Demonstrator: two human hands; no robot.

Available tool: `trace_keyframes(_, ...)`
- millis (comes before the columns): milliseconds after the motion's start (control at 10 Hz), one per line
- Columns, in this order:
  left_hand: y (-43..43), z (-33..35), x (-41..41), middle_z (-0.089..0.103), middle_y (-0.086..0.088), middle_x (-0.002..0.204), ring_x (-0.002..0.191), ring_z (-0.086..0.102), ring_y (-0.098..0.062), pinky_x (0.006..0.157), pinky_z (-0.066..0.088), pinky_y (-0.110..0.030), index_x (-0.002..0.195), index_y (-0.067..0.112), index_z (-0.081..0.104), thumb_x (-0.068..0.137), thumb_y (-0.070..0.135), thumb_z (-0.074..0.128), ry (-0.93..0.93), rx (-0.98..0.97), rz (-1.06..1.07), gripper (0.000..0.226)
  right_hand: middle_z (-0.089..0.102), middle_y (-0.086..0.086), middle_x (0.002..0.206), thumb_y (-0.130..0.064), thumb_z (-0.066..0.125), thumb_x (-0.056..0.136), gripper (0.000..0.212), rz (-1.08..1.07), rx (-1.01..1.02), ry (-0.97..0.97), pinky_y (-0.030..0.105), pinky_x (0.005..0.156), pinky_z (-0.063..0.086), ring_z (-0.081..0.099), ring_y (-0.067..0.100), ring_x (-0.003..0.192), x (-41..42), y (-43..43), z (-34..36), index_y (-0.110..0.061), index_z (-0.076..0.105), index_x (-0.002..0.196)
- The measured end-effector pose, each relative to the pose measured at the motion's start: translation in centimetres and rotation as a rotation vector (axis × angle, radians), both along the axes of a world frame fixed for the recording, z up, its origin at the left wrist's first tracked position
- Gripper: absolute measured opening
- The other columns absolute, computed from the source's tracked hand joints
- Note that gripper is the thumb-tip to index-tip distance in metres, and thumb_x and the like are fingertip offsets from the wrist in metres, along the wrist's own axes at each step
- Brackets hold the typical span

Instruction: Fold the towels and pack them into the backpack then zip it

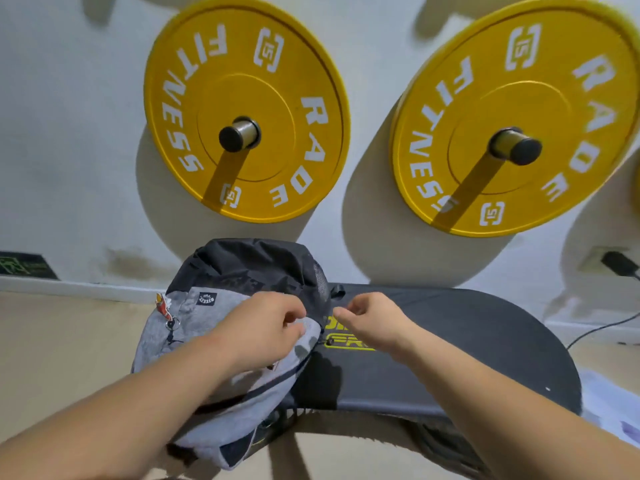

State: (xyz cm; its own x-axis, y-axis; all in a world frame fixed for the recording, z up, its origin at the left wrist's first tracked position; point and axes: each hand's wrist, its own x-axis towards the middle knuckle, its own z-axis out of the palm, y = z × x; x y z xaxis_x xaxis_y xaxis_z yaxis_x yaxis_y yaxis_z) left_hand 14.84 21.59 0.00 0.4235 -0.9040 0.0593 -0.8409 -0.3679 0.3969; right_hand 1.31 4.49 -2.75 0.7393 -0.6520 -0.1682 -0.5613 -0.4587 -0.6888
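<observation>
Two hands work at a grey-and-black backpack lying on a black padded surface.

Nearest, the left hand curls its fingers onto the bag's grey front at the zip line; the right hand, just beside the bag's right edge, has its fingertips drawn together, though whether they hold a zip pull cannot be told; the backpack sits at the surface's left end, overhanging its near edge; the likely trouble is the zip snagging slack fabric, or the bag sliding off; counted: one backpack, two hands, one pale cloth near right, two yellow weight plates on the far wall.
</observation>
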Motion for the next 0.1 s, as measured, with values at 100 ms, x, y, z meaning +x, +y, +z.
trace_keyframes(100,-0.83,3.65,-2.05,0.071,0.009,0.082,0.078,0.064,-0.008,0.077,0.055,-0.033,0.092,0.025,0.071,0.089,0.039,0.066,0.009,0.010,-0.042,0.015,0.063,-0.006,0.067,-0.042,0.070,0.089,0.029,-0.070,0.018,-0.179,0.023,0.058,0.044,0.054,0.011,0.060,-2.04,0.72,3.59,-0.013,0.072,0.085)
